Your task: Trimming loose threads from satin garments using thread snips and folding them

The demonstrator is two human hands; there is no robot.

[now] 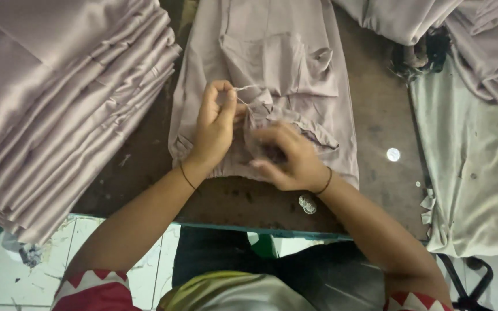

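Pinching a pale thread [246,88], your left hand [214,124] sits over the mauve garment [272,52], near its hem edge closest to you. Thread runs from those fingertips rightward and down into the bunched fabric just beside your right hand [288,158]. Right hand is curled shut on that fabric fold, touching the garment's lower middle. Left hand is nearer the thread's free end; right hand is nearer where it enters the cloth. Left of the garment lies a stack of folded cloth [59,103]; right of it, a small round disc [393,154] on the table [376,115].
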